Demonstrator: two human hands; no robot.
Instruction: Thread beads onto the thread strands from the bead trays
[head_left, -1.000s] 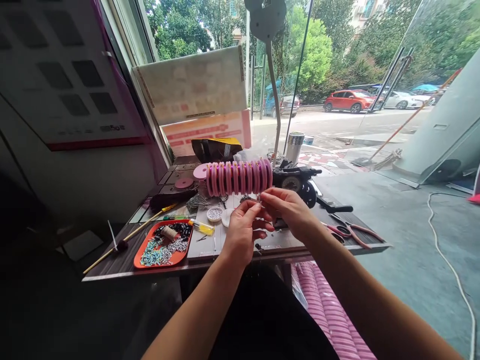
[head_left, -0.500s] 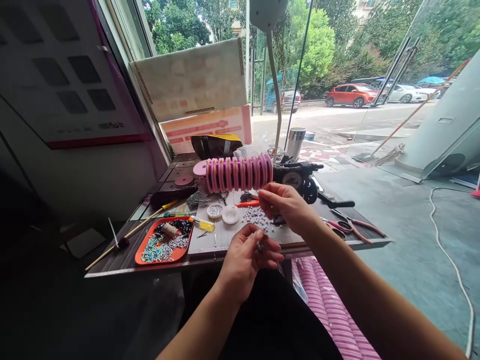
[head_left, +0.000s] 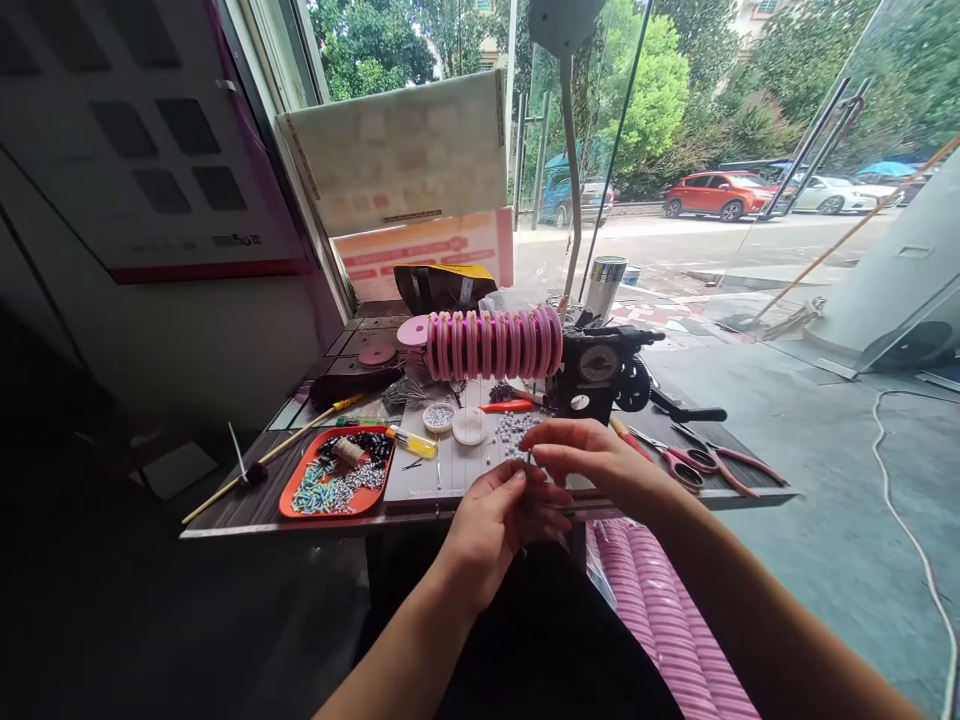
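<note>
My left hand (head_left: 491,520) is closed in a pinch at the table's front edge, its other fingers loosely curled; what it pinches is too small to make out. Just above it, my right hand (head_left: 592,455) brings thumb and forefinger together at the left fingertips, on something tiny and thin that I cannot name. Loose pale beads (head_left: 514,430) lie scattered behind the hands. Beyond them, a row of pink rings (head_left: 495,345) sits on a dark hand-cranked device (head_left: 596,375).
An orange tray (head_left: 289,490) of beads and a thread spool stands left. A yellow lighter (head_left: 415,443), bead dish (head_left: 439,416) and white round lid (head_left: 470,427) lie mid-table. Scissors (head_left: 684,470) and pliers (head_left: 731,468) lie right. Pink coils (head_left: 645,580) fill a bag below.
My right hand has come down from near the pink rings to my left fingertips. The left hand stays in nearly the same place. The view has shifted slightly.
</note>
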